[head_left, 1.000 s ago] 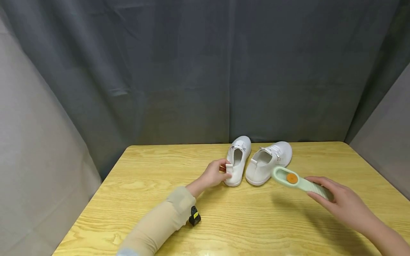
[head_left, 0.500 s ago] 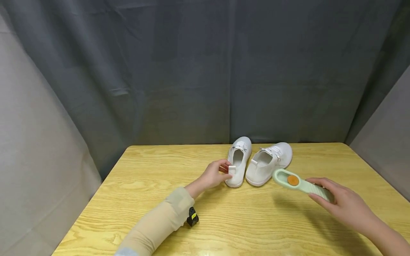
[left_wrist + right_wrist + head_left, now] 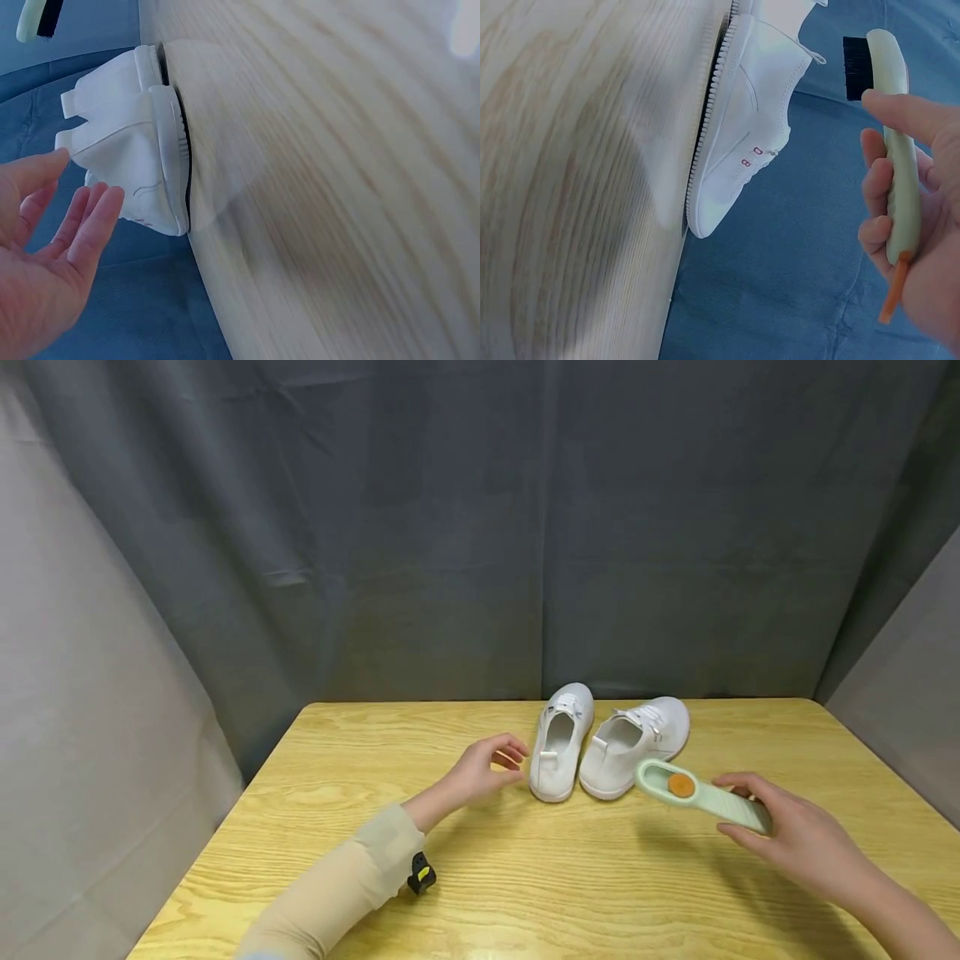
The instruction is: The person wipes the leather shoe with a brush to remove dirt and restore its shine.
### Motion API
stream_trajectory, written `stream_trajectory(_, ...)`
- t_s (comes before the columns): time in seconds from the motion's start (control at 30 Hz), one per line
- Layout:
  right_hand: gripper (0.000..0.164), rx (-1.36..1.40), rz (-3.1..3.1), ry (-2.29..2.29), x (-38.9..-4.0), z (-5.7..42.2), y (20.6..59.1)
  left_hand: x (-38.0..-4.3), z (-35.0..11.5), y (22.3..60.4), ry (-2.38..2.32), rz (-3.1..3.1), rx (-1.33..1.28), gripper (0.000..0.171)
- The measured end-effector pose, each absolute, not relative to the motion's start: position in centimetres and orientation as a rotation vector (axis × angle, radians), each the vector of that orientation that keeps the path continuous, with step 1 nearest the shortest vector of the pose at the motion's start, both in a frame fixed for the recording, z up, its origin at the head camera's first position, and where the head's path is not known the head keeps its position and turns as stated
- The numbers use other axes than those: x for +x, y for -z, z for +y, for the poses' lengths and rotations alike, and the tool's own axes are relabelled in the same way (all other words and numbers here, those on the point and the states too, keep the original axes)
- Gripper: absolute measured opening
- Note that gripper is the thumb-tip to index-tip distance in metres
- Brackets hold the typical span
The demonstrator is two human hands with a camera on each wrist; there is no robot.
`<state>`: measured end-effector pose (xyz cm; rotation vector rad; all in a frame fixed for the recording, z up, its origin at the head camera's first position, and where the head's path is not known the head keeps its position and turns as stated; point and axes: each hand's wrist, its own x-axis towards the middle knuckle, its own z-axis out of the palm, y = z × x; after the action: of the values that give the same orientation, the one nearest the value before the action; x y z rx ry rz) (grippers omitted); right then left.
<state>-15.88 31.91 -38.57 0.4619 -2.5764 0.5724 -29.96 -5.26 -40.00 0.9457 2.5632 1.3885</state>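
Observation:
Two white lace-up shoes sit side by side toward the back of the table, heels facing me: the left shoe [image 3: 552,781] and the right shoe [image 3: 606,771]. My left hand [image 3: 477,770] hovers just left of the left shoe's heel, fingers loosely bent, nothing in them. In the left wrist view a gap shows between thumb and fingers beside that shoe [image 3: 124,150]. My right hand [image 3: 806,837] grips a pale green shoe brush [image 3: 723,804] with an orange round button, in the air right of the right shoe. Its black bristles [image 3: 858,69] show in the right wrist view.
The wood-grain table [image 3: 337,760] ends at a dark grey curtain [image 3: 420,568] behind the shoes. Light cloth panels [image 3: 90,652] flank both sides. A small black device [image 3: 422,873] is at the left sleeve. An orange tab [image 3: 895,292] hangs from the brush's handle end.
My left hand has let go of the left shoe's heel and drawn back to the left. The right hand keeps the brush in nearly the same place. Both shoes stay put.

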Motion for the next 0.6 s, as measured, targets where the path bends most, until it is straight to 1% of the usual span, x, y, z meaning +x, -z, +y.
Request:
stream_trajectory(0.07,0.054,0.491,-2.549,-0.575,-16.0,31.9,38.7,-29.5,-6.1,39.9,-1.365,2.57,0.955,0.026)
stream_trajectory(0.17,0.051,0.52,-2.546,-0.603,-16.2,31.8,38.8,-28.7,-7.5,39.7,-1.33,2.578,0.965,0.026)
stream_trajectory(0.47,0.026,0.567,-2.637,-0.701,-17.0,31.7,39.2,-26.5,-12.0,39.7,-1.337,2.575,0.966,0.028)
stream_trajectory(0.6,0.017,0.588,-2.663,-0.702,-17.4,31.5,39.7,-25.6,-13.9,40.1,-1.313,2.584,0.927,0.035)
